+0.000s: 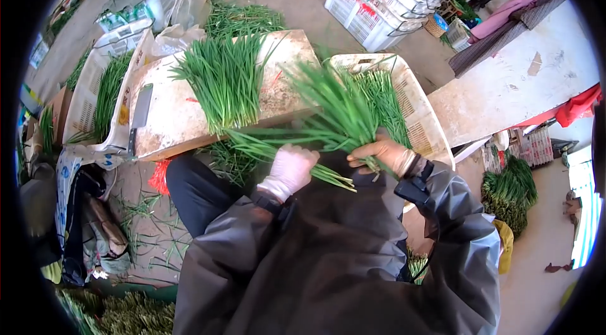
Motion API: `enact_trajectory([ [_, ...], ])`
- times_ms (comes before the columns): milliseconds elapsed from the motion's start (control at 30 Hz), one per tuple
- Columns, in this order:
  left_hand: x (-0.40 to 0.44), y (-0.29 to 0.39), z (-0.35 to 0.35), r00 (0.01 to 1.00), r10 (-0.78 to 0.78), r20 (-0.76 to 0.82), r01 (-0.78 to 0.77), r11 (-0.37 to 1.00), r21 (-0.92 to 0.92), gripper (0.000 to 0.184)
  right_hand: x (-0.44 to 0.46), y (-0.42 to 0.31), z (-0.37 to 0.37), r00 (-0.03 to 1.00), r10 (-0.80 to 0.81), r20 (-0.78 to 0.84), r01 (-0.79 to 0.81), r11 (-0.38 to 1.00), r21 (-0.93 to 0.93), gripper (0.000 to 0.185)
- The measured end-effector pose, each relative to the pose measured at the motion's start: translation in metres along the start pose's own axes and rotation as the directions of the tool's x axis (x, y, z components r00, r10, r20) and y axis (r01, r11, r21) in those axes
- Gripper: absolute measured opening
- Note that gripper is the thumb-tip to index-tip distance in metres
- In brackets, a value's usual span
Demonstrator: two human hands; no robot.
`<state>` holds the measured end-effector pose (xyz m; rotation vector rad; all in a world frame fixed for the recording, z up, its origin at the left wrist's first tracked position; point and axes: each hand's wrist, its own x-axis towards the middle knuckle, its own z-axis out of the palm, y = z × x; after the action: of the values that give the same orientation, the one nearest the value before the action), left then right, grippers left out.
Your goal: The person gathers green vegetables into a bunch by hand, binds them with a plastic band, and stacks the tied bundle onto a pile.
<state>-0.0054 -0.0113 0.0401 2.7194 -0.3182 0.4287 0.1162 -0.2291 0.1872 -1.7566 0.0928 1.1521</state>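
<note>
My left hand [290,171], in a whitish glove, is closed round a thin bunch of green stalks [334,177] that slants across in front of me. To its right, my right hand [383,153], in a tan glove, grips the lower ends of a larger green bunch [338,105], whose leafy tops are blurred. Beyond my hands a pile of long green leaves [224,79] lies on the worn board [170,123]. A cleaver [142,108] with a black handle rests at the board's left edge. Behind the larger bunch, cut stalks [382,98] fill part of a white basket [424,127].
At left stands a white crate [88,101] with greens. Stacked white crates [372,4] rise at the back. A pale table [517,76] with pink cloth [517,10] is at right. Loose leaves [151,215] litter the floor, and another person's leg [104,224] shows at lower left.
</note>
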Motion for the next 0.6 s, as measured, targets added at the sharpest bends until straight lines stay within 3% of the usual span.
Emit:
enact_trajectory([
  [133,-0.002,0.0,0.001,0.999,0.007,-0.036,-0.008,1.0,-0.028,0.018,0.022,0.03,0.017,0.994,0.013,0.106,0.004,0.988,-0.155,0.037],
  [200,-0.003,0.0,0.0,0.999,-0.001,-0.036,0.001,1.0,0.02,0.011,0.027,0.042,0.03,0.98,-0.009,0.201,0.016,0.999,-0.036,0.035],
  [233,-0.003,-0.001,0.0,1.0,-0.01,-0.015,0.01,0.999,0.05,0.01,0.016,0.035,0.037,0.969,0.107,0.224,-0.111,0.994,0.002,0.031],
  [300,-0.001,-0.001,0.0,0.997,-0.043,0.058,0.035,0.99,0.135,0.01,0.016,0.037,0.043,0.958,0.111,0.264,-0.12,0.993,0.02,0.029],
  [333,0.0,-0.001,-0.001,0.999,-0.044,0.02,0.041,0.988,0.148,0.011,0.015,0.039,0.046,0.952,0.112,0.284,-0.126,0.992,0.029,0.029],
  [400,0.002,0.0,-0.004,0.997,-0.042,-0.058,0.051,0.983,0.174,0.013,0.016,0.046,0.05,0.968,0.076,0.24,-0.087,0.996,0.035,0.028],
  [600,0.005,0.007,-0.016,0.989,-0.129,0.071,0.112,0.974,0.197,0.016,0.005,0.04,0.056,0.974,0.038,0.225,-0.054,0.996,0.066,0.026],
])
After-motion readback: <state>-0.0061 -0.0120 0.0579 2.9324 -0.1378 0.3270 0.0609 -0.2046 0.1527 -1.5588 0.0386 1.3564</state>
